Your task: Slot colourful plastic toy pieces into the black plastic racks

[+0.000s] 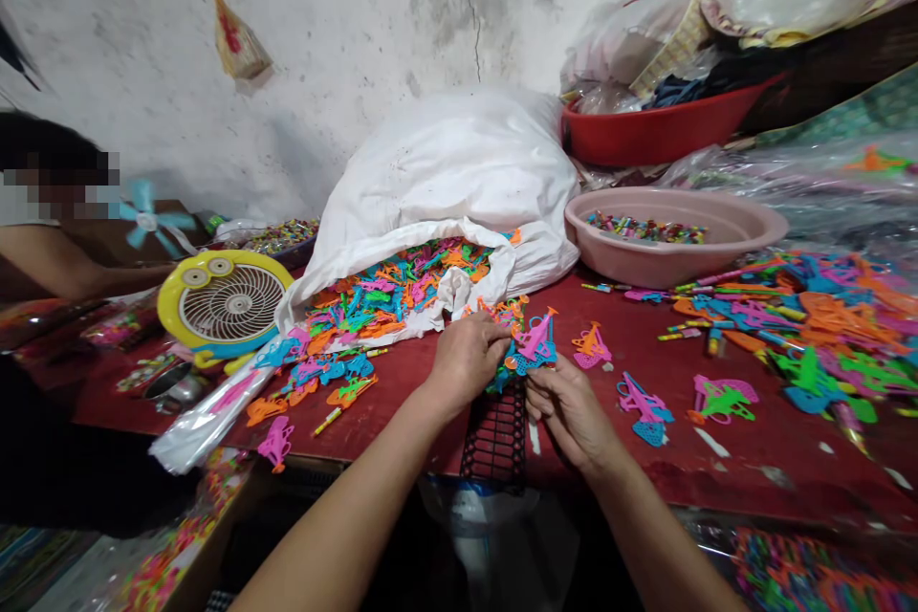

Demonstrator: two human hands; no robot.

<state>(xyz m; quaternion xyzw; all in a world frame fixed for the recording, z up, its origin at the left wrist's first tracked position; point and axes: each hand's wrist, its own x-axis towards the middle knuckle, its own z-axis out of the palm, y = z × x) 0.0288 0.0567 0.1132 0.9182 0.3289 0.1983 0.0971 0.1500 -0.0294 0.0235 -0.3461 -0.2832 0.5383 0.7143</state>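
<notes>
My left hand [466, 359] is closed, with its fingertips at a cluster of small plastic toy pieces; what they grip is hidden. My right hand [570, 411] pinches the lower edge of a blue lattice-like plastic toy piece [535, 359], with a pink piece [536, 335] lying against it. Below both hands, a black wire rack [494, 440] stands at the table's front edge. Just behind, a large white sack [459, 163] lies with its mouth open, full of mixed pink, blue, orange and green toy pieces [402, 287].
A red-topped table [430, 430] carries loose toy pieces [846, 316] at right and small groups at left. A pink basin [674, 253] holds small wrapped items. A yellow fan [229, 306] and clear plastic bags [215, 411] stand left. Another person's arm [57, 263] is at far left.
</notes>
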